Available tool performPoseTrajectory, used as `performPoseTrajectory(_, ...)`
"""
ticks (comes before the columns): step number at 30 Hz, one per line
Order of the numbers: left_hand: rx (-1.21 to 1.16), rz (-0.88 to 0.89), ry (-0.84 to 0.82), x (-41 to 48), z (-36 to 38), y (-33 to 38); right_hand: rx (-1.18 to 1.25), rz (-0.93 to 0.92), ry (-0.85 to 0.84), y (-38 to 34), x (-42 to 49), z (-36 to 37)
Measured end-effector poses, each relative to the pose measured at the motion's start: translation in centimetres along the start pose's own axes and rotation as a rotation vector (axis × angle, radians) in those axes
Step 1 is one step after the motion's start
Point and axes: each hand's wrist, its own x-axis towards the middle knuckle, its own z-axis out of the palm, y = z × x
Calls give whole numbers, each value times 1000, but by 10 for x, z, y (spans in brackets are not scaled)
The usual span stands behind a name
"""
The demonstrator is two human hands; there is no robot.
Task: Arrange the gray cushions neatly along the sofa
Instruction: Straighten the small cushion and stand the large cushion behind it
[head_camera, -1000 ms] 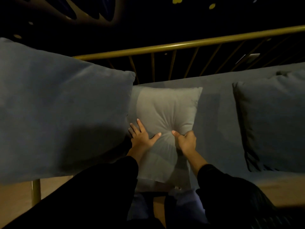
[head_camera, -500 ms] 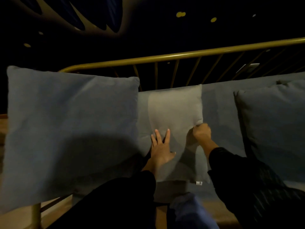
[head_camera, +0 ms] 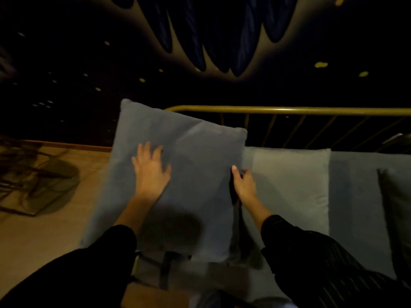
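Large gray cushion (head_camera: 195, 165) under left fingers (head_camera: 146, 152) (right edge pinched).

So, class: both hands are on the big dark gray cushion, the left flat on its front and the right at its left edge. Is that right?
Not quite. In the head view the left hand lies flat on the front of the big dark gray cushion, but the right hand is at its right edge, beside the lighter cushion, not at the left edge.
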Motion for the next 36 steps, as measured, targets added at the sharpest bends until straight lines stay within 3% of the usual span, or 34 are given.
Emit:
performPoseTrajectory(3,-27,-211,-62,6,-15,-49,239,148,-67,2,-1,15)
performPoseTrajectory(9,-419,-395,-119,9,-24,-89,459,311,-189,8,3,18)
performPoseTrajectory(12,-787,-531,-78,21,-30,-86,516,268,-191,5,-3,14)
performPoseTrajectory(15,-929,-577,-108,18,-34,-79,536,234,-205,0,-15,4)
performPoseTrajectory(21,-1054,-505,-62,8,-50,-65,567,137,-209,-19,-32,-27)
performPoseTrajectory(27,-1117,-339,-3,24,-78,-37,587,-167,-71,-75,-39,-79)
performPoseTrajectory(30,-1286,-208,-30,36,-77,-2,563,-308,28,-112,-31,-114)
performPoseTrajectory(36,-1382,-51,-153,80,-53,70,486,-462,145,-161,2,-178)
